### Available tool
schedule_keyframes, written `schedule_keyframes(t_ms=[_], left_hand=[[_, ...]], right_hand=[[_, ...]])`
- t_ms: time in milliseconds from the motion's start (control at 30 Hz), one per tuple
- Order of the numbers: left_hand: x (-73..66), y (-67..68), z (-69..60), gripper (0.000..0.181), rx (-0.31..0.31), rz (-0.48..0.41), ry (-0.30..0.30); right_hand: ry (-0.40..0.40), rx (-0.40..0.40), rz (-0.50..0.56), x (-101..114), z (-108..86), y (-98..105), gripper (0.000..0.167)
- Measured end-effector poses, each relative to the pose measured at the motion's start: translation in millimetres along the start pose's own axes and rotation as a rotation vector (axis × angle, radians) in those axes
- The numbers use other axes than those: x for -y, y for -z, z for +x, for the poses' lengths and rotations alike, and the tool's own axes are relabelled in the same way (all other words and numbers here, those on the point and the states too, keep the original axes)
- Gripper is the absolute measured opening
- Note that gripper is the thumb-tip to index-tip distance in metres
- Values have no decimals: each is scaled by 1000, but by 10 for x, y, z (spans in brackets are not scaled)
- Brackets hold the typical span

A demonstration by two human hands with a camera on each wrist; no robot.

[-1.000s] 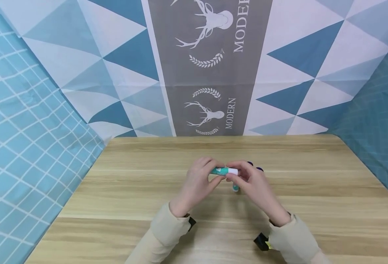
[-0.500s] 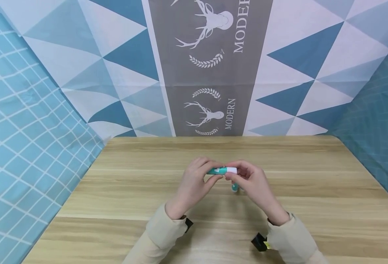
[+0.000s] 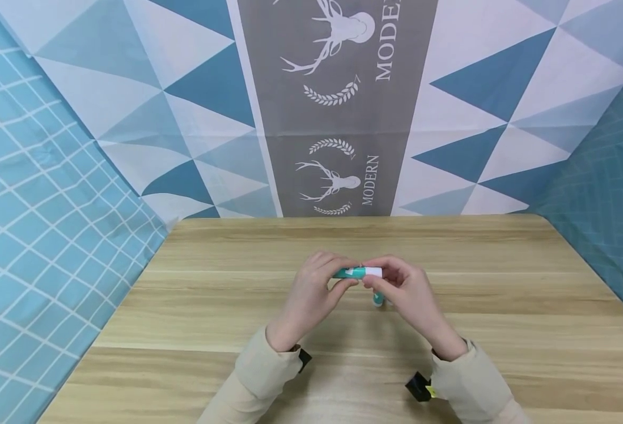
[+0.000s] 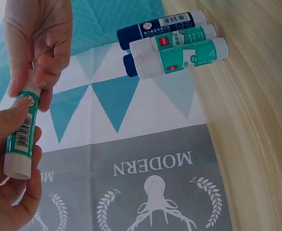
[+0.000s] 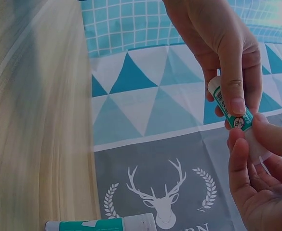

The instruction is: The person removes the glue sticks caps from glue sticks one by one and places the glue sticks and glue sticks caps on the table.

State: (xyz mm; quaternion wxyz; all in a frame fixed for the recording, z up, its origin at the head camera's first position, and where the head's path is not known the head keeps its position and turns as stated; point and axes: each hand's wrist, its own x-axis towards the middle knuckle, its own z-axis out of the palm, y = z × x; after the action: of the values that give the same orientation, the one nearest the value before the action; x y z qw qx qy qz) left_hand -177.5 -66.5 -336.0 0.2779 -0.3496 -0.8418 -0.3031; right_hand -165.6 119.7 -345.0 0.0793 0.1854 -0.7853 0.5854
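Observation:
Both hands meet over the table on one green-and-white glue stick (image 3: 351,273), held level and crosswise in the head view. My left hand (image 3: 307,294) grips its green body between thumb and fingers. My right hand (image 3: 404,291) pinches the white cap end at the right; the cap looks seated on the body. In the left wrist view, the barcode on the held glue stick (image 4: 22,137) is visible. Beneath the right hand, another green glue stick (image 3: 378,299) shows only in part in the head view.
Several glue sticks lie side by side, including a green one (image 4: 194,55) in front, another green one (image 4: 184,37) and a dark blue one (image 4: 162,29). The wooden table (image 3: 211,312) meets a patterned cloth backdrop (image 3: 338,118) at its far edge.
Both hands have shifted very slightly, still holding the same glue stick. Dark blue ends seen past the right hand a second ago are now hidden behind it.

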Motion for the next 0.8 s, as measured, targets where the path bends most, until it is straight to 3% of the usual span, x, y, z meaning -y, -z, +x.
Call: schedule_keyframes(t_ms=[800], left_hand=[[-29, 42, -3, 24, 8, -9, 11]], right_hand=[[64, -1, -37, 4, -7, 21, 20]])
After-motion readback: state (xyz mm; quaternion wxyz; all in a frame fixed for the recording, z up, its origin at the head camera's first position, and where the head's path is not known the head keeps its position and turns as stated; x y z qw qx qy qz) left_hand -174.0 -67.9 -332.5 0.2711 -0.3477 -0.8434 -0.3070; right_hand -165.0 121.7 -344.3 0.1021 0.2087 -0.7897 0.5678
